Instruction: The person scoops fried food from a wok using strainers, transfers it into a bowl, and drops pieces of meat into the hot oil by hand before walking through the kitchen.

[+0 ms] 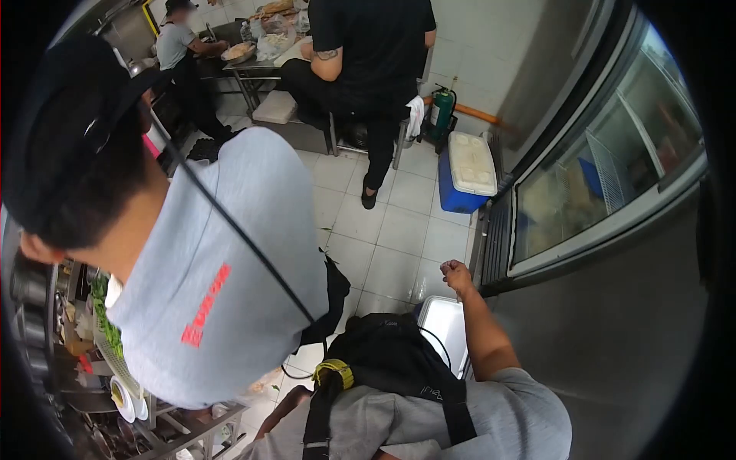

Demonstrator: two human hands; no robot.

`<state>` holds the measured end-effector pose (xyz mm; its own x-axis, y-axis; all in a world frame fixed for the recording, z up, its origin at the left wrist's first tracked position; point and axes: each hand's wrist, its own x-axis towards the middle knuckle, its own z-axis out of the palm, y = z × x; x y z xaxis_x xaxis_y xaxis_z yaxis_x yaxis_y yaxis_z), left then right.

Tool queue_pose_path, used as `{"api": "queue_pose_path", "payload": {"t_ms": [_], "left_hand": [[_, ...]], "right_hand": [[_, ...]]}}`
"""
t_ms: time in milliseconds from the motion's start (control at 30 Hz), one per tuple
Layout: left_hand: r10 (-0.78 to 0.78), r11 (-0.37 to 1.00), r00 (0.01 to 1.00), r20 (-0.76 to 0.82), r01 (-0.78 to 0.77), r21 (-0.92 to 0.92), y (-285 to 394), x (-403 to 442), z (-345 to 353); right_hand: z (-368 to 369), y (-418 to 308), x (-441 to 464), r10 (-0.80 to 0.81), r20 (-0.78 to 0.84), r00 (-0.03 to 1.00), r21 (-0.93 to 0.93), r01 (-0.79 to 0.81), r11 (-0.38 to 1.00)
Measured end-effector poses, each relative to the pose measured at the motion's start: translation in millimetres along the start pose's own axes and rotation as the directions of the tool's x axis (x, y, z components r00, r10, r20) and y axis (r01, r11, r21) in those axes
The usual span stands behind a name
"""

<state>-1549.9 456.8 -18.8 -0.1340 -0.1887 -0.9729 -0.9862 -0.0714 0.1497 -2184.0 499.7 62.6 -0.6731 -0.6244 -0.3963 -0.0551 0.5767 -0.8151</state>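
Observation:
My right hand [458,277] is held out to the right with its fingers curled closed; no object shows in it. It is above and apart from a white-lidded box [445,330] on the floor by the steel unit. Only a dark bit of my left hand [294,397] shows at the lower left, beside a black strap; its fingers are hidden. A black pack [391,353] hangs on my chest over a grey shirt, with a yellow band [337,371] on one strap.
A co-worker in a grey shirt [230,268] stands close on my left. Further ahead are another person in black [368,61] and one at a counter [176,46]. A blue cooler [468,165], fire extinguisher [442,111] and glass-fronted fridge [606,161] line the right. Tiled floor [383,230] runs ahead.

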Motion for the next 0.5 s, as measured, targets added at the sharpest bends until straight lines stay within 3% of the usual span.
{"api": "queue_pose_path", "payload": {"t_ms": [67,100,133,167,200,233,267,300,333,367,467,500], "left_hand": [[-0.011,0.999,1.0,0.0,0.011,-0.033,20,3,-7],[-0.014,0.998,1.0,0.0,0.014,-0.054,28,7,-9],[-0.019,0.997,1.0,0.001,0.019,-0.071,38,10,-8],[-0.02,0.995,1.0,0.0,0.02,-0.094,49,12,-7],[-0.023,0.992,1.0,0.001,0.023,-0.121,62,13,-6],[-0.024,0.99,1.0,-0.001,0.023,-0.142,74,18,-5],[-0.022,0.985,1.0,-0.003,0.021,-0.17,89,23,-3],[-0.023,0.981,1.0,-0.005,0.021,-0.192,104,27,1],[-0.03,0.979,1.0,-0.003,0.029,-0.203,120,29,7],[-0.035,0.975,0.999,-0.001,0.034,-0.222,136,32,14],[-0.047,0.965,0.999,-0.024,0.039,-0.259,193,32,10],[-0.052,0.966,0.998,-0.035,0.041,-0.255,209,31,0]], "right_hand": [[-2,-21,26,0.026,0.03,0.999,0.002,-0.027,1.0],[-6,-20,38,0.061,0.068,0.996,-0.132,-0.051,0.99],[-13,0,60,-0.026,0.172,0.985,-0.372,0.089,0.924],[-23,28,86,-0.089,0.292,0.952,-0.567,0.248,0.786],[-38,74,129,-0.199,0.666,0.719,-0.652,0.691,0.311],[-54,77,132,-0.399,0.743,0.537,-0.565,0.823,0.056],[-61,80,130,-0.147,0.548,0.824,-0.623,0.519,0.585],[-70,77,141,0.111,0.42,0.901,-0.557,0.16,0.815],[-78,62,147,0.359,0.255,0.898,-0.404,-0.238,0.883],[-85,21,124,0.485,0.136,0.864,-0.252,-0.443,0.86],[-120,38,173,0.477,0.157,0.865,-0.237,-0.436,0.868],[-147,83,221,0.549,0.416,0.725,0.065,-0.626,0.777]]}}
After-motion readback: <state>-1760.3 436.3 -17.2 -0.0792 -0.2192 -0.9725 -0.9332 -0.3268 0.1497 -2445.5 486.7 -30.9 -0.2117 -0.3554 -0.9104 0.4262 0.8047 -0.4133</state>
